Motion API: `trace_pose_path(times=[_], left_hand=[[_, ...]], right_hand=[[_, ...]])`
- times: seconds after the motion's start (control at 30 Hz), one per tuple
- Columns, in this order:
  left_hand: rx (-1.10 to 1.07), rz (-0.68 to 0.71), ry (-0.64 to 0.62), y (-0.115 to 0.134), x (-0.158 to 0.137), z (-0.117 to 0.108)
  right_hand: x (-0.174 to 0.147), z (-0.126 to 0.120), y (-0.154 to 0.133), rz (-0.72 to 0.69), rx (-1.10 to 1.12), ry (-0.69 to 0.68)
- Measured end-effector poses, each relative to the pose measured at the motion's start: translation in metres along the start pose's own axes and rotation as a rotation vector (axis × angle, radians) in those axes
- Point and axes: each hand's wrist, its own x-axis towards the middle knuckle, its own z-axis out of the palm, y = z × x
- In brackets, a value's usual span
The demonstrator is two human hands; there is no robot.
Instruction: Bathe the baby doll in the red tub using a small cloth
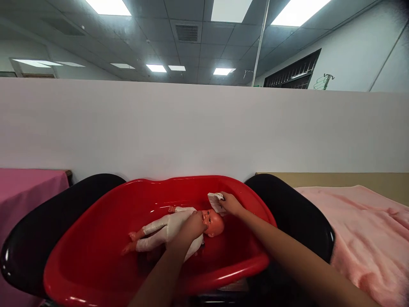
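A baby doll (175,225) in a white suit lies on its back in a red baby bathtub (105,213), its head to the right and feet to the left. My left hand (193,226) grips the doll at the upper chest and neck, just below the chin, hiding that part of it. Just above the doll's head, my right hand (230,204) pinches a small white cloth (215,201). The cloth hangs close to the head; I cannot tell whether it touches.
Black rounded side panels (289,204) flank the tub. On the right, a pink blanket (367,230) covers a surface; a pink-covered table (28,187) stands at left. A white partition (191,128) rises behind the tub.
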Motion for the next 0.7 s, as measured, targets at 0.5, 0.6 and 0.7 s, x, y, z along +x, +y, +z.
trace_pose_path(times=[0.5,0.6,0.7], left_hand=[[0.137,0.152,-0.117,-0.060,0.033,0.036],[0.083,0.184,-0.082,-0.068,0.035,0.042],[0.068,0.206,-0.053,-0.071,0.034,0.050]], right_hand=[[0.062,0.039,0.052,0.087,0.498,-0.129],[0.049,0.046,0.045,0.053,0.436,-0.434],[0.039,0.053,0.043,0.031,0.298,-0.677]])
